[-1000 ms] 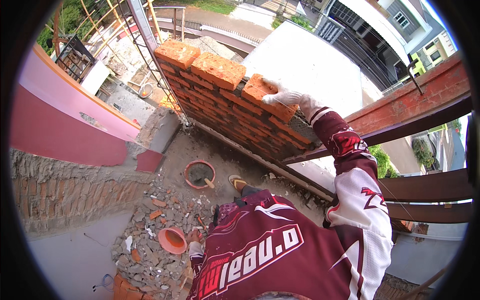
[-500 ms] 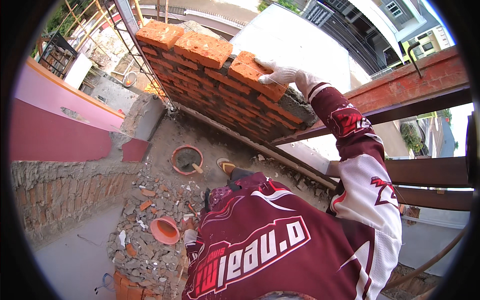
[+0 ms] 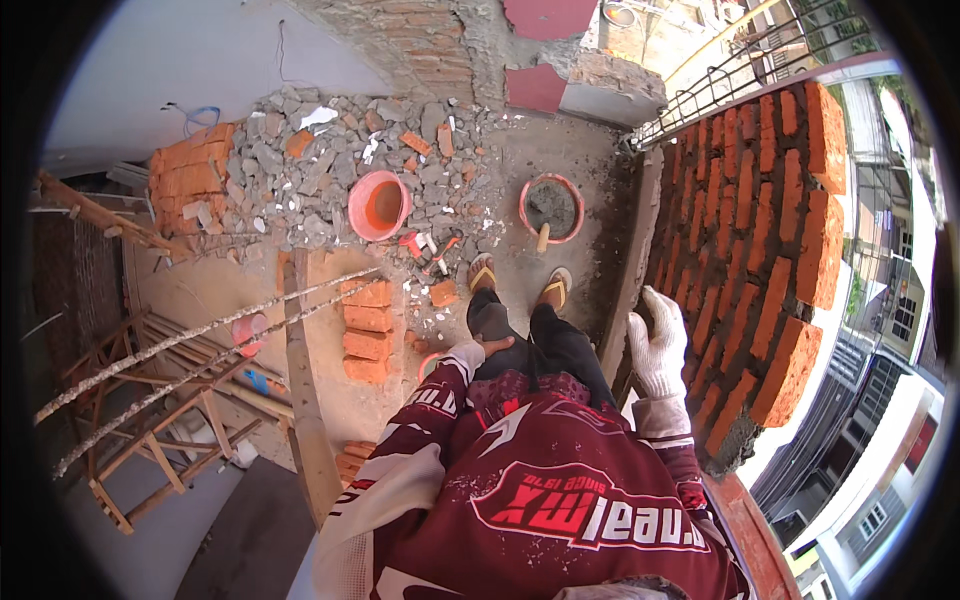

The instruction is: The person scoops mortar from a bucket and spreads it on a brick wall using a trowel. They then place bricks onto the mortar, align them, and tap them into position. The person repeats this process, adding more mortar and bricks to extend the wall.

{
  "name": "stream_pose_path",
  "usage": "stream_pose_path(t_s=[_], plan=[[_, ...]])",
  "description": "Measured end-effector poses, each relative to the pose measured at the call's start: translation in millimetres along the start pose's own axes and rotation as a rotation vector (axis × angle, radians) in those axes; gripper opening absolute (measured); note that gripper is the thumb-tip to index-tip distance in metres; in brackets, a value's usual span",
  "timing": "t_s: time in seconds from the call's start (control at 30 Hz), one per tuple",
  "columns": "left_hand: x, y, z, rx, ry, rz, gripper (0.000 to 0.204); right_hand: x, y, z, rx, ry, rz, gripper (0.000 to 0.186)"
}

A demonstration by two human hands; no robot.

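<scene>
My right hand (image 3: 658, 345), in a white knit glove, is held beside the brick wall (image 3: 735, 260). Its thumb and fingers are apart and curved, with nothing between them. My left hand (image 3: 492, 346) rests against my left thigh, its visible fingers stretched out; part of it is hidden. Three bricks form the top row of the wall, the nearest top brick (image 3: 788, 375) next to bare mortar at the wall's end. Ahead of my feet stands a round tub of grey mortar (image 3: 552, 203), and a wooden handle (image 3: 543, 238) sticks out over its rim.
A pink bucket (image 3: 378, 206) with orange-brown contents sits by the rubble (image 3: 300, 175). Red-handled tools (image 3: 430, 250) lie beside it. Brick stacks (image 3: 367, 330) stand to the left, near a long plank (image 3: 305, 400) and two rough rods (image 3: 210, 325). A wooden frame (image 3: 165, 455) lies farther left.
My right hand has come off the top brick at the wall's end and moved down beside the wall. The view has turned, bringing the left side and my left hand into clearer sight.
</scene>
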State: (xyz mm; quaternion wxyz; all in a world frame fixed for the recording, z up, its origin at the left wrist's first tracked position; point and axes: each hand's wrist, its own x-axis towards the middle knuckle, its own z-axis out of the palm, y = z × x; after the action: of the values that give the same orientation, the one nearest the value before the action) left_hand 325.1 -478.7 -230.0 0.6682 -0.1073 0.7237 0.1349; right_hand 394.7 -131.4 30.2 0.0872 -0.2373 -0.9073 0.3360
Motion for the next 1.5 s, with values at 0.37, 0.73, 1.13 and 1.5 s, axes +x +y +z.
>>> stream_pose_path(t_s=[0.37, 0.73, 1.13, 1.5], plan=[[11, -75, 118, -0.492, 0.365, -0.216, 0.083, -23, 234, 188, -0.077, -0.868, 0.548, 0.054], [276, -124, 39, -0.504, 0.620, -0.156, 0.093, -112, 276, 242, 0.255, -0.592, 0.896, 0.045], [488, -141, -75, -0.352, 0.812, -0.369, 0.106, -190, 229, 298, -0.002, -0.519, 0.897, 0.041], [242, -30, 42, -0.641, 0.371, 0.598, 0.094, -170, 136, 300, 0.338, -0.471, 0.799, 0.054]])
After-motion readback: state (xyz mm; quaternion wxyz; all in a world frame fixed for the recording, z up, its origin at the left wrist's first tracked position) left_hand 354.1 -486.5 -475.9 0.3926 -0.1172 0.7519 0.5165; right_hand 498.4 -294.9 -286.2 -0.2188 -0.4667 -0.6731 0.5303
